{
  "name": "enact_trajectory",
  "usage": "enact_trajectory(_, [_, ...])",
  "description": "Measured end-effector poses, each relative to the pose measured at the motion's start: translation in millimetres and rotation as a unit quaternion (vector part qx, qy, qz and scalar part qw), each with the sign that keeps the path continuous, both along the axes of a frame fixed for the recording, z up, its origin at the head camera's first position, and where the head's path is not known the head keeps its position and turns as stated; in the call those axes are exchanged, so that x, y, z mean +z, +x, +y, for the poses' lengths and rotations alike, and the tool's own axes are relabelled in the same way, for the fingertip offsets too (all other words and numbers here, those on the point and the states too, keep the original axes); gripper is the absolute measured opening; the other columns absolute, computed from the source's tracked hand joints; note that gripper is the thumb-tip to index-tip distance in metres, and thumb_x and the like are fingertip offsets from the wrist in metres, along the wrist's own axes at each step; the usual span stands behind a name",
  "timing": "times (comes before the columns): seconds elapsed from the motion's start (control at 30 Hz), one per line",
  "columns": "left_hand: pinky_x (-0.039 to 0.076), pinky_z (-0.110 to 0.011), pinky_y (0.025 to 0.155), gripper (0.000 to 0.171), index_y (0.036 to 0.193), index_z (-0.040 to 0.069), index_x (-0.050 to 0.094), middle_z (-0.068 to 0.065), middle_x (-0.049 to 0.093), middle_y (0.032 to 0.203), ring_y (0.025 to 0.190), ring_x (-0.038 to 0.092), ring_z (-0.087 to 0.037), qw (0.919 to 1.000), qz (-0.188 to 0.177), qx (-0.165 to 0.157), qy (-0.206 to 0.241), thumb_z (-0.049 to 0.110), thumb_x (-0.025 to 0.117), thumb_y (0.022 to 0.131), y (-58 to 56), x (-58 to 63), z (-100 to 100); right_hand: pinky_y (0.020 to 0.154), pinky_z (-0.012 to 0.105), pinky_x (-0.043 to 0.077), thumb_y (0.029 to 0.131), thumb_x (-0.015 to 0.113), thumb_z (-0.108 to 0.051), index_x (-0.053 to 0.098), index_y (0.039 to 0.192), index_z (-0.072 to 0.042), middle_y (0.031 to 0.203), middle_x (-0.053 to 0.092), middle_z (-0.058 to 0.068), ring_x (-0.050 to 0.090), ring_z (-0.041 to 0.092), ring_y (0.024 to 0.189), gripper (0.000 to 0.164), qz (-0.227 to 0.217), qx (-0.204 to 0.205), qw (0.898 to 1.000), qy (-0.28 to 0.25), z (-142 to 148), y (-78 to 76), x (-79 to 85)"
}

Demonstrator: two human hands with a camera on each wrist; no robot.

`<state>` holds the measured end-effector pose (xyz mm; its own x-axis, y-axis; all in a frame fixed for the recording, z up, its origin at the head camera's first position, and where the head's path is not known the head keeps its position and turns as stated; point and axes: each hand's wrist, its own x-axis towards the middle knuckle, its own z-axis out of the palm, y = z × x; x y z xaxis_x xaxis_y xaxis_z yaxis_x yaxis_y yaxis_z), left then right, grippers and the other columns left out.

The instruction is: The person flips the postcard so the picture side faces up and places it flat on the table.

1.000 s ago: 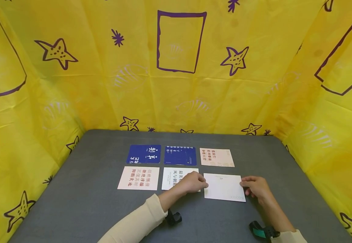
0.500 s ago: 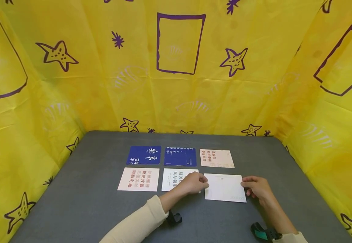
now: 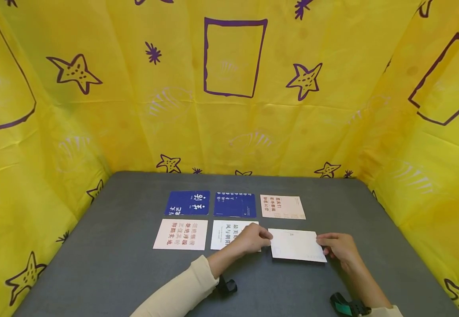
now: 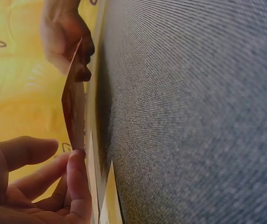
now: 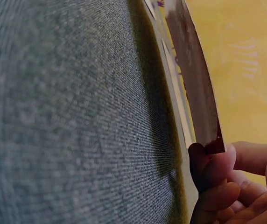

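My right hand (image 3: 342,248) pinches the right edge of a white postcard (image 3: 297,245) with faint print on top. The postcard is raised off the grey table, with a dark shadow under its near edge. Its underside looks reddish brown in the right wrist view, where thumb and finger meet at its end. At the other end, my left hand (image 3: 252,238) touches the edge with a fingertip (image 4: 79,161). The left thumb stands apart from the card. Beneath the left hand, partly covered, lies a white postcard with dark lettering (image 3: 223,233).
On the grey table (image 3: 134,273) lie two blue postcards (image 3: 235,207) and a pale pink one (image 3: 283,207) in the far row. Another pink postcard (image 3: 180,234) lies at the near left. Yellow cloth (image 3: 229,123) with starfish drawings surrounds the back and sides.
The postcard between my hands has come up off the table and shifted slightly right. My right hand has moved a little right with it. The left hand has barely moved.
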<state>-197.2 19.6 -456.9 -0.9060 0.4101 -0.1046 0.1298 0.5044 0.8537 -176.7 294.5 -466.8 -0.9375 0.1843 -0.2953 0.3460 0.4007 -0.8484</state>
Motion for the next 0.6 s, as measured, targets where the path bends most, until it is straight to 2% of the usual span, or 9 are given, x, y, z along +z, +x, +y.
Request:
enact_trajectory(0.2, [0.045, -0.023, 0.064, 0.015, 0.094, -0.001, 0.076, -0.012, 0.075, 0.091, 0.073, 0.056, -0.01, 0.9997, 0.021, 0.01, 0.009, -0.001, 0.069, 0.081, -0.5, 1.6, -2.2, 0.051, 0.025, 0.04, 0.087, 0.069, -0.011, 0.072, 0.102, 0.008, 0.063, 0.061, -0.005, 0.052, 0.01, 0.051, 0.024, 0.0, 0.01, 1.0, -0.008, 1.3, -0.2, 1.2])
enact_trajectory(0.4, [0.044, -0.018, 0.062, 0.014, 0.091, -0.001, 0.076, -0.013, 0.075, 0.084, 0.069, 0.055, -0.005, 0.9985, 0.036, 0.02, 0.036, -0.004, 0.069, 0.079, -2.0, 0.8, -4.2, 0.051, 0.024, 0.041, 0.09, 0.063, -0.007, 0.069, 0.108, 0.009, 0.061, 0.058, -0.003, 0.048, 0.011, 0.051, 0.025, 0.018, 0.04, 0.999, -0.011, 3.8, 0.2, 1.4])
enact_trajectory(0.6, [0.046, -0.019, 0.066, 0.012, 0.092, 0.0, 0.077, -0.012, 0.075, 0.087, 0.075, 0.06, -0.008, 0.9968, 0.04, 0.039, 0.057, 0.001, 0.072, 0.081, -3.3, -0.3, -4.6, 0.053, 0.024, 0.041, 0.091, 0.061, -0.004, 0.066, 0.113, 0.01, 0.066, 0.061, -0.006, 0.048, 0.012, 0.054, 0.027, 0.036, 0.057, 0.997, -0.033, 8.5, 0.7, 1.2])
